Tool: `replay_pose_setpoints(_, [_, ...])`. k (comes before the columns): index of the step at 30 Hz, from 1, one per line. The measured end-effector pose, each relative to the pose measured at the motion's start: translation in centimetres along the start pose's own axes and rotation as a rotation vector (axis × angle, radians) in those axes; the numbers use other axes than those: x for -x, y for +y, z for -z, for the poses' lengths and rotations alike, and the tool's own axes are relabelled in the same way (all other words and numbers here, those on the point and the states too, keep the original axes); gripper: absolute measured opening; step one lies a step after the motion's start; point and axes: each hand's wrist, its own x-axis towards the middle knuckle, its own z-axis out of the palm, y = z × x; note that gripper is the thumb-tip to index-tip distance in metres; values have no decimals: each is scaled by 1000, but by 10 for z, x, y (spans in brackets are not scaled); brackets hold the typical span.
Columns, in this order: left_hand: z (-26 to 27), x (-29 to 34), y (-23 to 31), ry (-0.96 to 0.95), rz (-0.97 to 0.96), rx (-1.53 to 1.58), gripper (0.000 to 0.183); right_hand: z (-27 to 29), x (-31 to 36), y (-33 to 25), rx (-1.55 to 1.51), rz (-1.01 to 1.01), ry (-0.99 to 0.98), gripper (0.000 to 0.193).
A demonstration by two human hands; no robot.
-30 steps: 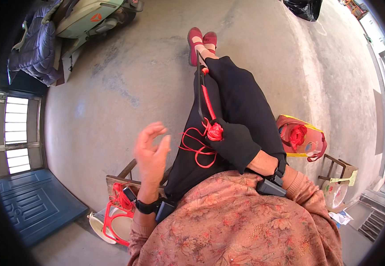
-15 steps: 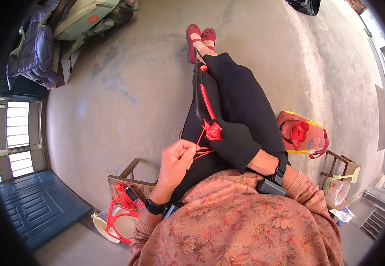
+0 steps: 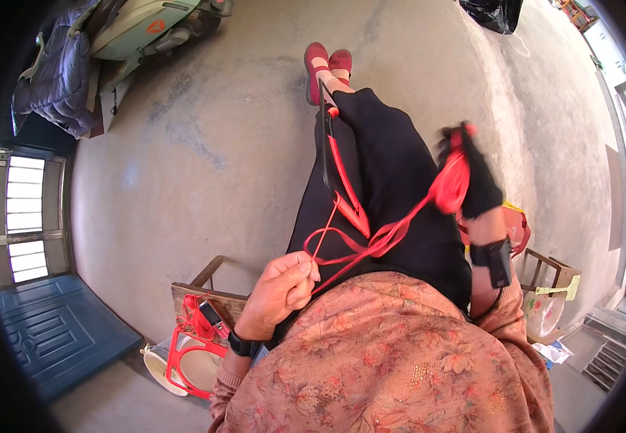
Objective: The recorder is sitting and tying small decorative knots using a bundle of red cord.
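A slim black frame (image 3: 324, 155), partly wrapped in red cord, lies along my black-trousered legs. From its near end a taut red strand runs down to my left hand (image 3: 283, 290), which is bare and closed in a pinch on the cord. Out to the right, my right hand (image 3: 480, 184), in a black glove, grips a looped bundle of red cord (image 3: 449, 186); hand and bundle are blurred by motion. Loose red loops hang between the two hands, above my lap. The fingertips of the right hand are partly hidden by blur.
At my left, a wooden stool (image 3: 183, 290) carries red cord and a small dark can-like item (image 3: 212, 315); a red-wrapped frame (image 3: 174, 361) leans beside it. Right of me are a red-and-yellow bag (image 3: 521, 229) and a small wooden chair (image 3: 569, 278). A scooter (image 3: 129, 36) stands far left.
My right hand has swung right and away from the frame with the cord bundle, drawing out long loops. My left hand keeps its pinch, slightly lower. The frame's wrapped near corner now shows.
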Motion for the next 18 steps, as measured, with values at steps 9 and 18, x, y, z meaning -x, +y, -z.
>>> replay_pose_setpoints(9, [-18, -33, 41, -266, -493, 53, 28, 2, -9, -66, -165, 80, -50, 38])
replay_pose_setpoints(18, [-5, -101, 12, 123, -252, -256, 41, -137, 27, -28, 1425, 515, -364, 39])
